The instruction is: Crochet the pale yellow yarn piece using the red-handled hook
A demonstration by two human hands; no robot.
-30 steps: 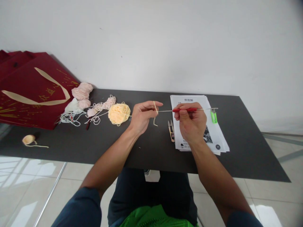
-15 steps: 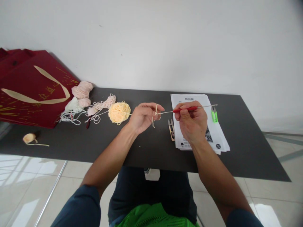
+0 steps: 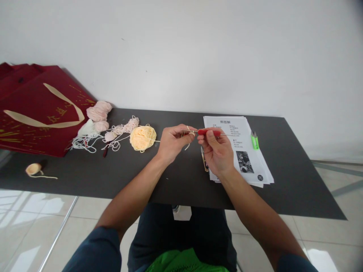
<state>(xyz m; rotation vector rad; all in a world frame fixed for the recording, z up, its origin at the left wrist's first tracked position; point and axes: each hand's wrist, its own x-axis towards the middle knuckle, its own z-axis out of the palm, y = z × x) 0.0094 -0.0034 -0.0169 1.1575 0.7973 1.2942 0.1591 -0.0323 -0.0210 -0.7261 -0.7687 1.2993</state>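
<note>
My right hand (image 3: 218, 153) is closed around the red handle of a crochet hook (image 3: 209, 132), whose thin metal shaft points left. My left hand (image 3: 174, 141) pinches pale yellow yarn (image 3: 187, 146); a strand loops over its fingers and a short tail hangs below. The hook's tip lies across the left fingers, by the looped yarn. Whether the tip passes through the loop I cannot tell. From the left hand the strand runs back to a yellow ball of yarn (image 3: 143, 138) on the dark table (image 3: 181, 189).
Pink yarn balls (image 3: 99, 110) and tangled white yarn (image 3: 85, 141) lie by a dark red gift bag (image 3: 42, 113). A small cream piece (image 3: 34, 169) sits front left. Printed sheets (image 3: 245, 162) lie at right with green thread snips (image 3: 255, 141); another pair (image 3: 204, 160) is partly hidden.
My right hand has moved left with the crochet hook, so its tip now reaches across the left fingers. My left thumb has come up against the yarn near the fingertips.
</note>
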